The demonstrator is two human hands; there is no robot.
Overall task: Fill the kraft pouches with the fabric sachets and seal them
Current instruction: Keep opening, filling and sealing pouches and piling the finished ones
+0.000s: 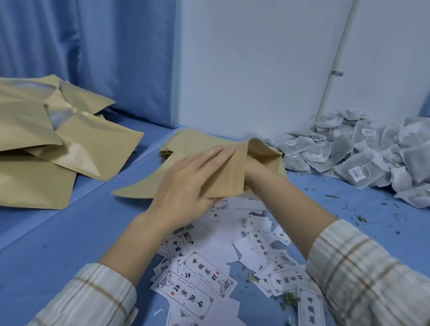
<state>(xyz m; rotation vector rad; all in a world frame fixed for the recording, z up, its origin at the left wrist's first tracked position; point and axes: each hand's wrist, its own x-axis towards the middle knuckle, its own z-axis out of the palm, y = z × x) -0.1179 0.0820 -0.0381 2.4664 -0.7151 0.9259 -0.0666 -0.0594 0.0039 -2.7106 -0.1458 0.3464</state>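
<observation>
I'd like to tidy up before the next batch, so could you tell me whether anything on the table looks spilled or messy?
Yes: dark green crumbs lie scattered on the blue table near the sachets, and printed labels lie strewn at all angles.

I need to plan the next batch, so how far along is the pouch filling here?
Done, apparently: a pile of kraft pouches lies at the left; whether they are filled or sealed cannot be told. In hand: the left hand holds one pouch while the right hand reaches into its mouth. Left: a large heap of fabric sachets at the right and flat pouches beneath.
</observation>
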